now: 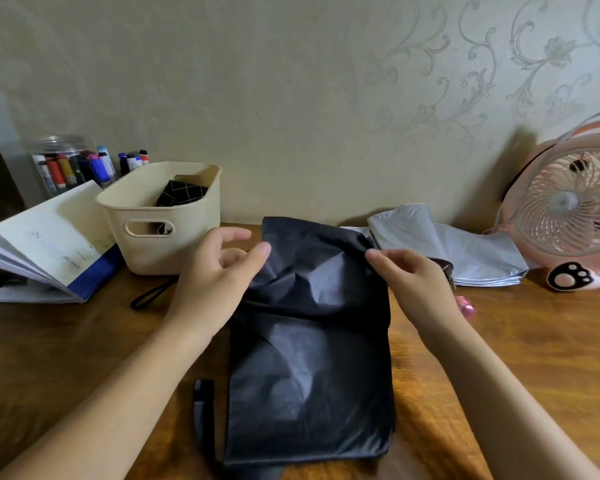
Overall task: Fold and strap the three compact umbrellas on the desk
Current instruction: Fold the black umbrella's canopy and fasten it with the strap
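A black compact umbrella lies lengthwise on the wooden desk in front of me, its canopy loose and creased. My left hand pinches the fabric at its far left edge. My right hand pinches the far right edge. Its black strap trails off the near left side. A silver-grey umbrella lies loosely flattened at the back right. A black umbrella with a white grid pattern sits inside the cream basket.
An open stack of books lies at the left, with a jar of markers behind it. A pink desk fan stands at the right. A black wrist loop lies near the basket. The wall runs close behind.
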